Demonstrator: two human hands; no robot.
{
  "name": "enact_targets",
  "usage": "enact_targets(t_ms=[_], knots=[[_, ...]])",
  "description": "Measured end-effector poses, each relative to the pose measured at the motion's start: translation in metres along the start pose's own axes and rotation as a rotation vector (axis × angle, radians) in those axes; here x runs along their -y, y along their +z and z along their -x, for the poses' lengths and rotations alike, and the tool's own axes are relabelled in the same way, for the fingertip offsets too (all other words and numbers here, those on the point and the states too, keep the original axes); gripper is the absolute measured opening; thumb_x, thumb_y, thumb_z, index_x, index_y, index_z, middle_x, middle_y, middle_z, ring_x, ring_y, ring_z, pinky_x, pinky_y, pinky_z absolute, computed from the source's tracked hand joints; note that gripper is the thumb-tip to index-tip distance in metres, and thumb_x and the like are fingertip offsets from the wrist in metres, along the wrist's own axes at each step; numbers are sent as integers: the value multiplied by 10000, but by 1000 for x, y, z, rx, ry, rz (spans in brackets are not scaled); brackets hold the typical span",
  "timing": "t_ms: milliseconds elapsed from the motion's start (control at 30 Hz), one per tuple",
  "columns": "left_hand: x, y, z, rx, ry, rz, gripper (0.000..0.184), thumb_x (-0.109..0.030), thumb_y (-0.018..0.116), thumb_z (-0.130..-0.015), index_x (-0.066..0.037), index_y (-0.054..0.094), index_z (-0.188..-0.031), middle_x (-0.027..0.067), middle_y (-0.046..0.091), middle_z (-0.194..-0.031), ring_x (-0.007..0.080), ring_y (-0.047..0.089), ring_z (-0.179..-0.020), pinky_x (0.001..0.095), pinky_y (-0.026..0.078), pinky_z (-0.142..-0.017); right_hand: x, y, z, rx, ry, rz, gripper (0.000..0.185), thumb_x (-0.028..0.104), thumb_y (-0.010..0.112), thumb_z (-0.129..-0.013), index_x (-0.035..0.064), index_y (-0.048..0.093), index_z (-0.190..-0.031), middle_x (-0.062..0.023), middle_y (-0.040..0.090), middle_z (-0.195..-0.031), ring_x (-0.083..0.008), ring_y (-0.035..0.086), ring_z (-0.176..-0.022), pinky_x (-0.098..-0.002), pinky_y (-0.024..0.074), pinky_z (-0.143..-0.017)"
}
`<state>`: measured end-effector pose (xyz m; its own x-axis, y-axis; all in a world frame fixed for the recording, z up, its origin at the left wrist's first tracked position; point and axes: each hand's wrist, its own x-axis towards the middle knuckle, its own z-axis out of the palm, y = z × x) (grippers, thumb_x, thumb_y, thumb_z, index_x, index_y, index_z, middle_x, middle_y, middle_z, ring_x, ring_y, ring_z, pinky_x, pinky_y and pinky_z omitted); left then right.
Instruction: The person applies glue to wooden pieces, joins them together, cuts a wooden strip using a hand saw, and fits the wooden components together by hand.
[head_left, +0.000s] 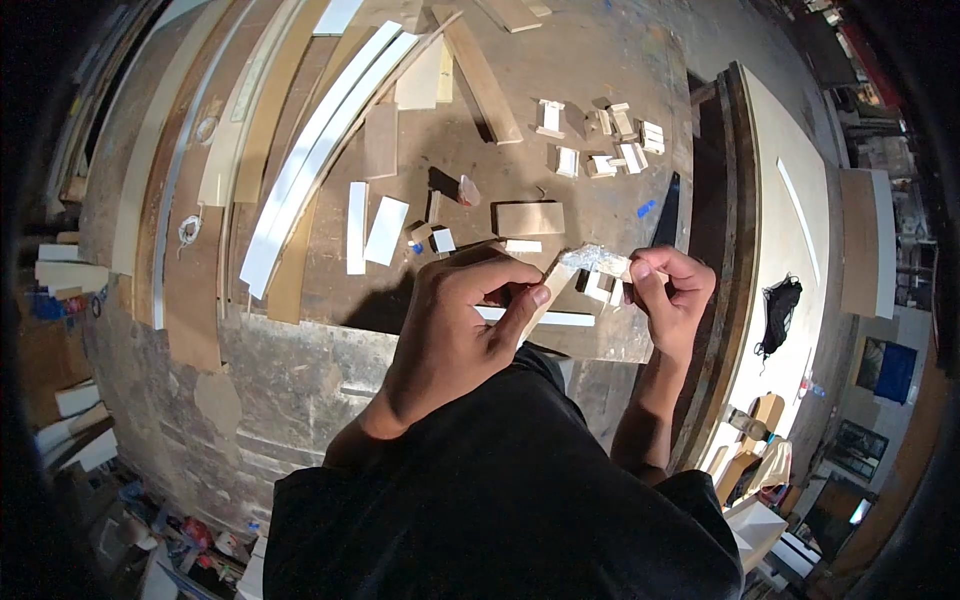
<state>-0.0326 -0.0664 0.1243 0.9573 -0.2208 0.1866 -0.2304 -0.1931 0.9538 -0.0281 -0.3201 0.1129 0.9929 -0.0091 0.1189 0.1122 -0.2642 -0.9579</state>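
Between my two hands is a light tan strip (549,291) with a whitish, rough-looking patch (588,257) where it bends; its material is hard to make out. My left hand (468,310) pinches its lower left part between thumb and fingers. At the other end, my right hand (672,290) grips the strip with thumb and forefinger. Below and behind it, small white-edged wooden pieces (600,288) lie on the workbench (455,145), partly hidden. A long white strip (565,318) lies behind my left fingers.
Long boards and white strips (325,150) cover the bench's left side. Small white wooden assemblies (620,125) cluster at the back right, near a dark pointed blade-like tool (667,210). A tan block (529,218) lies mid-bench. To the right, a pale panel (785,220) carries black netting (778,312).
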Motion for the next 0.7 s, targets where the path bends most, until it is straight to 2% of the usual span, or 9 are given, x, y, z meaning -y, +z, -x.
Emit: enact_targets(t_ms=[67, 133, 200, 267, 467, 567, 633, 667, 700], knots=[[2, 2, 1, 5, 16, 10, 104, -64, 735, -910, 39, 718, -916, 130, 711, -787, 200, 687, -662, 309, 508, -607, -1, 0, 0, 9, 41, -92, 151, 91, 716, -945, -25, 706, -849, -31, 664, -706, -58, 562, -574, -210, 385, -507], [4, 2, 1, 20, -9, -4, 135, -92, 757, -914, 36, 741, -952, 118, 732, -830, 111, 638, -680, 257, 507, -626, -1, -2, 0, 21, 80, -184, 164, 102, 716, -950, -27, 702, -849, -38, 660, -698, -60, 557, -563, -209, 375, -501], [6, 1, 0, 2, -1, 13, 131, -91, 756, -915, 34, 741, -950, 116, 732, -826, 110, 637, -678, 257, 506, -624, -2, -8, 2, -6, 67, -317, 189, 123, 714, -957, -30, 696, -847, -52, 654, -687, -66, 550, -549, -212, 371, -496], [6, 0, -1, -16, 5, 33, 128, -90, 755, -915, 33, 742, -948, 114, 731, -822, 108, 636, -676, 258, 505, -621, -4, -13, 4, -16, 37, -309, 200, 132, 710, -962, -31, 698, -846, -57, 652, -684, -68, 547, -551, -220, 377, -496], [1, -1, -2, 6, -27, 13, 122, -87, 759, -913, 30, 742, -945, 108, 730, -826, 102, 630, -674, 252, 499, -618, 1, -13, 7, 13, 81, -5, 144, 79, 709, -951, -31, 701, -858, -31, 660, -725, -64, 566, -586, -227, 425, -531], [1, 2, -2, 7, 3, 16, 119, -83, 762, -910, 30, 739, -940, 104, 726, -822, 100, 629, -678, 250, 498, -618, -2, -3, 6, 12, 87, -65, 131, 62, 702, -949, -30, 698, -856, -24, 661, -731, -61, 569, -587, -225, 425, -531], [2, 4, -1, 53, -7, 14, 106, -79, 730, -926, 26, 724, -916, 119, 722, -813, 171, 716, -717, 291, 565, -625, -3, 0, 4, 34, 71, -134, 122, 55, 695, -949, -27, 700, -859, -29, 661, -730, -68, 572, -587, -220, 416, -529], [3, 5, -1, 53, -6, 15, 106, -79, 730, -926, 26, 724, -916, 119, 722, -813, 171, 716, -717, 291, 565, -625, -3, -2, 4, 34, 71, -133, 122, 55, 695, -949, -27, 700, -859, -29, 661, -730, -68, 572, -587, -220, 416, -529], [3, 5, -1, 31, -5, 28, 110, -79, 747, -916, 29, 730, -928, 108, 722, -814, 135, 674, -697, 270, 530, -620, -4, -5, 5, 32, 78, -186, 120, 53, 696, -948, -30, 699, -861, -35, 665, -736, -71, 574, -589, -223, 420, -532]])
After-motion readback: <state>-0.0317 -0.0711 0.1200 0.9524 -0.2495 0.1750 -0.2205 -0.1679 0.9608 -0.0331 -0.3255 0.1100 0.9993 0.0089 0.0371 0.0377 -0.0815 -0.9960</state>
